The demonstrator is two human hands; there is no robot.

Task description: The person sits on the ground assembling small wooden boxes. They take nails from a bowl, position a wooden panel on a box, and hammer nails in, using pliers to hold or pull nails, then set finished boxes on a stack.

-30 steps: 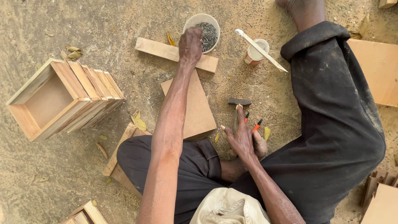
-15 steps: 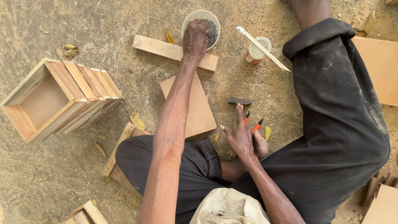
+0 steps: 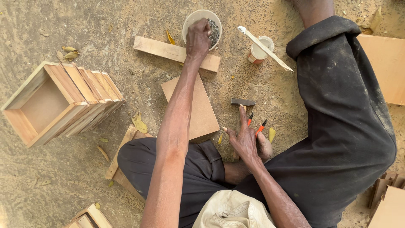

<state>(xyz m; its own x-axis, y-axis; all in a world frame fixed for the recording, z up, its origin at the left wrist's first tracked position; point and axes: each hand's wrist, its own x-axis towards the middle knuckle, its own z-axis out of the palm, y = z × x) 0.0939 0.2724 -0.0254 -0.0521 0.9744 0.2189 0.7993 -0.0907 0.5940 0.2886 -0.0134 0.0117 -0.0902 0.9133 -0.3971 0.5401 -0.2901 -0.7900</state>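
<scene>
Seen from above, seated on sandy ground w/ legs in dark trousers (image 3: 346,126).

Left hand (image 3: 198,36) stretched far forward, into a round white bowl (image 3: 192,20) holding thin dark nails (image 3: 213,30). Fingers curled down and closed at the bowl's edge, prob. pinching some nails, but what sits inside the grip cannot be told. Bowl stands on the ground, just behind a long wooden strip (image 3: 168,51); the wrist crosses over that strip.

Right hand (image 3: 247,141) resting low near the knee, fingers spread and open, gripping nothing. Lies over the wooden handle of a hammer (image 3: 242,102), whose dark head points away from the body. Just beside the fingers, pliers w/ orange handles (image 3: 257,124), partly hidden.

Under the left forearm, a flat square board (image 3: 202,112) on the ground, one corner touching the trouser leg.

To the right of the bowl, a small cup (image 3: 259,50) w/ a pale flat stick (image 3: 265,43) laid across it.

On the left, well apart from both hands, a row of open wooden boxes (image 3: 59,101) lying on their sides, leaning one against another. More board pieces at the far right edge (image 3: 386,67). Dry leaves scattered around.
</scene>
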